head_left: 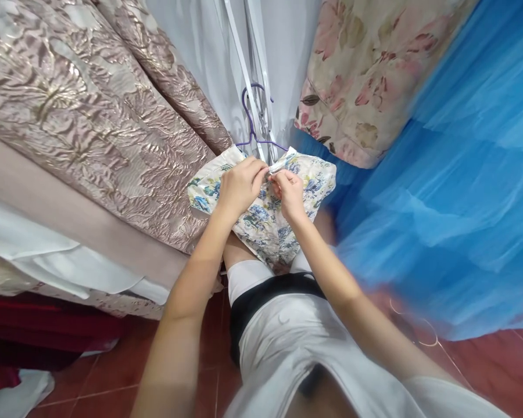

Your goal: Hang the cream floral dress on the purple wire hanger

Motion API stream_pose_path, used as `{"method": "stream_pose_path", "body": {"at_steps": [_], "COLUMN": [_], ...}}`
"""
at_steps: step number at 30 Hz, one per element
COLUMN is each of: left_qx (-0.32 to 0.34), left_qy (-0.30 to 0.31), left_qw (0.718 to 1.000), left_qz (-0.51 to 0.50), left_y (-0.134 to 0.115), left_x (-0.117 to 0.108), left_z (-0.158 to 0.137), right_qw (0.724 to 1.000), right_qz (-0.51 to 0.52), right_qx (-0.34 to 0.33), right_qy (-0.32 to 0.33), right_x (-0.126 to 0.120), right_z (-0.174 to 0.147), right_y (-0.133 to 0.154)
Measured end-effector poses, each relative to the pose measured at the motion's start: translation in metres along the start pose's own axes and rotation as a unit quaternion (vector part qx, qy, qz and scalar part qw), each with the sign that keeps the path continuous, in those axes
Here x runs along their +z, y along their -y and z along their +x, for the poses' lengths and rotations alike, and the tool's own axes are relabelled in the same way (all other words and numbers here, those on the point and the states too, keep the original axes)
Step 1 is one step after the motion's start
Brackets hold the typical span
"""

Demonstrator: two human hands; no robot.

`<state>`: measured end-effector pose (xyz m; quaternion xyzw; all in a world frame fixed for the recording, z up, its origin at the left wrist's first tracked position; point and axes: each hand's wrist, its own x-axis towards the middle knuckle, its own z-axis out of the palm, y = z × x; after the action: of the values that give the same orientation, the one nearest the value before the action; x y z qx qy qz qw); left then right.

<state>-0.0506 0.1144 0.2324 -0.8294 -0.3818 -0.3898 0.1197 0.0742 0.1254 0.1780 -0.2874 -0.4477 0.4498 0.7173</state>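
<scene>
A short-sleeved floral shirt [259, 220] with blue, green and yellow flowers hangs on a purple hanger [253, 125] in front of me. My left hand [240, 183] is closed in a pinch on the front opening of the shirt, just below the collar. Close beside it, my right hand [289, 190] pinches the other side of that opening, its fingers curled. The two fingertips almost meet at the neckline. Whatever small fastening may lie between them is hidden by my fingers. The hanger's hook leans against white metal bars [244, 64].
Pink-gold brocade cloth [91, 110] hangs on the left, above white fabric [47, 249] and dark red fabric [39, 325]. A floral drape [361, 87] and blue tulle [453, 215] hang on the right. Beneath is a red tiled floor [100, 377].
</scene>
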Motion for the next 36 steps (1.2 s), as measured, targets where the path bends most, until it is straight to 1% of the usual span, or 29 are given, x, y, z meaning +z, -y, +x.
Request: {"method": "stream_pose_path", "body": {"at_steps": [1, 3, 6, 8, 10, 13, 15, 17, 19, 20, 22, 24, 26, 28, 30, 31, 33, 35, 36], "left_qx": [0.005, 0.014, 0.017, 0.004, -0.018, -0.057, -0.082, -0.121, -0.187, -0.230, -0.279, -0.306, -0.321, -0.332, -0.339, -0.339, -0.333, -0.321, -0.313], "left_qy": [0.005, -0.013, -0.073, -0.125, -0.173, -0.218, -0.232, -0.246, -0.268, -0.270, -0.250, -0.243, -0.215, -0.161, -0.101, -0.081, -0.071, -0.088, -0.098], "left_qw": [1.000, 1.000, 0.997, 0.992, 0.985, 0.974, 0.969, 0.962, 0.944, 0.932, 0.920, 0.913, 0.915, 0.918, 0.916, 0.912, 0.904, 0.896, 0.893], "left_qz": [0.010, 0.014, -0.001, -0.009, -0.007, 0.006, 0.015, 0.005, -0.041, -0.076, -0.115, -0.117, -0.113, -0.142, -0.192, -0.216, -0.258, -0.295, -0.309], "left_y": [0.002, 0.003, 0.002, 0.007, 0.022, 0.065, 0.100, 0.133, 0.156, 0.164, 0.168, 0.161, 0.144, 0.123, 0.099, 0.086, 0.059, 0.030, 0.015], "left_x": [0.002, 0.006, 0.005, -0.005, -0.020, -0.046, -0.057, -0.058, -0.048, -0.039, -0.016, 0.010, 0.035, 0.056, 0.072, 0.077, 0.083, 0.082, 0.080], "left_z": [0.002, 0.004, 0.012, 0.020, 0.028, 0.026, 0.013, -0.009, -0.035, -0.049, -0.078, -0.104, -0.128, -0.145, -0.157, -0.159, -0.159, -0.151, -0.145], "right_qw": [1.000, 1.000, 1.000, 0.999, 0.999, 0.996, 0.995, 0.993, 0.992, 0.992, 0.991, 0.988, 0.983, 0.975, 0.965, 0.960, 0.951, 0.939, 0.934], "right_qz": [0.005, 0.012, 0.004, -0.016, -0.043, -0.080, -0.093, -0.102, -0.108, -0.110, -0.112, -0.122, -0.144, -0.176, -0.204, -0.215, -0.229, -0.243, -0.249], "right_qx": [0.000, 0.005, 0.024, 0.027, 0.025, 0.039, 0.048, 0.053, 0.058, 0.061, 0.072, 0.089, 0.111, 0.135, 0.158, 0.169, 0.188, 0.207, 0.206], "right_qy": [0.003, 0.005, -0.010, -0.014, -0.009, -0.002, 0.002, 0.008, 0.019, 0.024, 0.026, 0.020, 0.019, 0.031, 0.048, 0.060, 0.086, 0.129, 0.153], "right_x": [0.001, 0.003, 0.002, -0.005, -0.017, -0.040, -0.050, -0.055, -0.055, -0.056, -0.058, -0.065, -0.075, -0.087, -0.096, -0.100, -0.106, -0.109, -0.109], "right_z": [0.001, 0.004, 0.004, -0.002, -0.013, -0.037, -0.052, -0.063, -0.070, -0.073, -0.076, -0.078, -0.080, -0.083, -0.089, -0.093, -0.099, -0.104, -0.105], "right_y": [-0.002, -0.006, -0.018, -0.028, -0.036, -0.042, -0.042, -0.040, -0.040, -0.040, -0.041, -0.042, -0.044, -0.047, -0.050, -0.052, -0.054, -0.051, -0.047]}}
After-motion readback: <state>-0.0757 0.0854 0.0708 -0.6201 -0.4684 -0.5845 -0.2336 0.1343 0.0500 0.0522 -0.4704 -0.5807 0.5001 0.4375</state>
